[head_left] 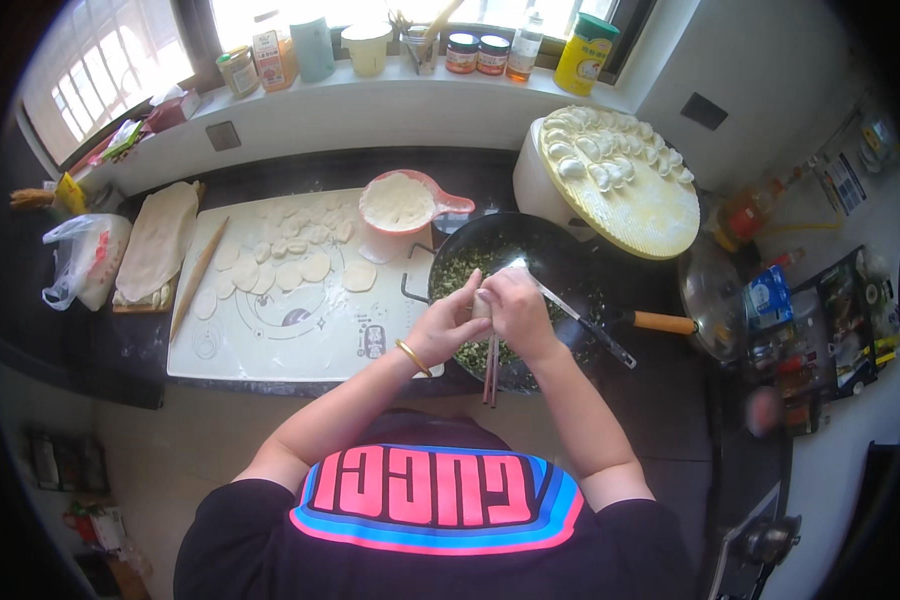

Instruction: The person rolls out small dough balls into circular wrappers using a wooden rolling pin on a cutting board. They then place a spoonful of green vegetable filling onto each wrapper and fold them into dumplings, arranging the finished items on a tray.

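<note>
My left hand [448,322] and my right hand [516,308] meet over a black wok [560,262] of chopped green filling [460,272]. Both pinch a small pale dumpling [482,305] between the fingertips. A gold bangle [413,357] circles my left wrist. A pair of chopsticks [491,370] hangs down below the hands, over the wok's near rim; which hand holds them is unclear. To the left, round dough wrappers [300,262] lie scattered on a white pastry mat [270,340].
A round yellow tray [650,215] with several finished dumplings stands behind the wok at right. A pink cup of flour [398,203], a rolling pin [198,280], a dough slab [157,240] and a plastic bag [82,262] lie left. Jars and bottles [475,52] line the windowsill.
</note>
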Tool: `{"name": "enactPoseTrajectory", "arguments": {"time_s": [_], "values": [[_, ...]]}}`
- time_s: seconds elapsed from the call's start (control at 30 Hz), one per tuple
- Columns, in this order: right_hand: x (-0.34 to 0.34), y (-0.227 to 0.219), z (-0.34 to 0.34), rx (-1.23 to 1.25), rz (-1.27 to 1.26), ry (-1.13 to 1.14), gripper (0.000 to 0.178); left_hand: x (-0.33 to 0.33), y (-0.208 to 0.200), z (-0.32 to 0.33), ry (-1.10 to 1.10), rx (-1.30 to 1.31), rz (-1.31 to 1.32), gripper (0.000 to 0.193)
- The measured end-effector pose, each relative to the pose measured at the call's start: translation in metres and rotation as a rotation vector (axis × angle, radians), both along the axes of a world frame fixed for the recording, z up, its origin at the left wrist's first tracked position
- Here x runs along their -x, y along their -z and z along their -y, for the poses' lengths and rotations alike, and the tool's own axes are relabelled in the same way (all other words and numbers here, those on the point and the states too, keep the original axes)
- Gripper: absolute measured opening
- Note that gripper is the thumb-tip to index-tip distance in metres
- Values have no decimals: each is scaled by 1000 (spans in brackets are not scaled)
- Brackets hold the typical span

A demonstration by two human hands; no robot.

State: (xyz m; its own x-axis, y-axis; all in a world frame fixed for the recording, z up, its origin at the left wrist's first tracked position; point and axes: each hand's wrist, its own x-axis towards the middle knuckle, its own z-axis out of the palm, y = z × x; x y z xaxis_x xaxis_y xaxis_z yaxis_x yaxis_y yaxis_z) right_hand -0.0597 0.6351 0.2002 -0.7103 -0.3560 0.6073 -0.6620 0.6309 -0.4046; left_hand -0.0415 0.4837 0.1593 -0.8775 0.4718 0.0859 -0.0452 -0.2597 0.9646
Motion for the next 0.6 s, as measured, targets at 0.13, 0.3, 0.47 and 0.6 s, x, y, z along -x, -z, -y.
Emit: {"name": "enactPoseTrajectory", "arguments": {"time_s": [0.13,0.3,0.47,0.6], "values": [[-4,6,1,193,162,-24,7,0,6,-1,-35,-15,-25,74],[-5,3,-2,177,285,-19,8,-2,1,2,-24,61,-7,74],[-12,2,7,175,113,-20,5,-3,8,2,-51,90,-19,74],[-14,6,-3,317,401,40,5,-6,8,-1,-95,44,-34,69]]}}
